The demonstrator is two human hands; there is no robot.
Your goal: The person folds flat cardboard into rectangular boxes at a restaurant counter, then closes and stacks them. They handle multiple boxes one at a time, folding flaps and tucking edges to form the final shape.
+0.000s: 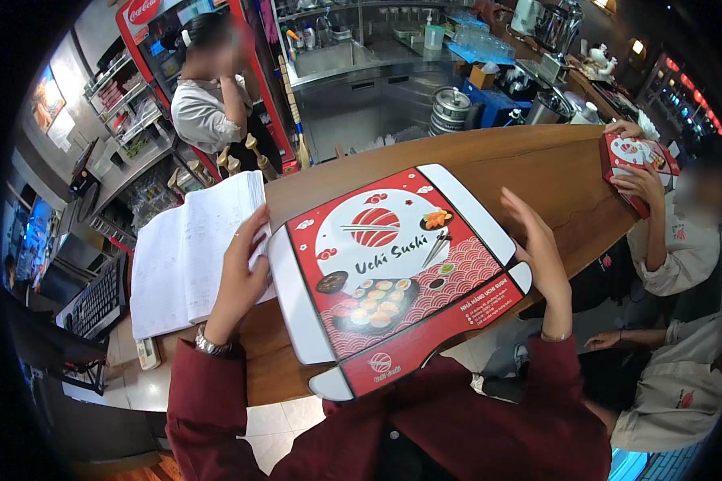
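Fingers of the left hand (241, 260) curve loosely beside a red-and-white carton (361, 313), thumb apart from them; whether they grip its edge cannot be told. Across from it, the fingers of the right hand (544, 252) stand open and nearly straight, the thumb close to the carton's right flap. The carton, printed with sushi and chopsticks, lies between both hands over a wooden desk (561, 180), white flaps spread, its front panel reaching past the desk's near edge. A silver watch (212, 342) circles the left wrist, below a maroon sleeve (208, 393). Just left, an open notebook (168, 256) lies near a black keyboard (100, 305). At far right, a co-worker (682, 240) in a pale shirt holds a smaller-looking red box (618, 160) with two hands. Beyond the desk, another person (208, 108) stands before a red-framed refrigerator (265, 80), near a metal sink (333, 60).
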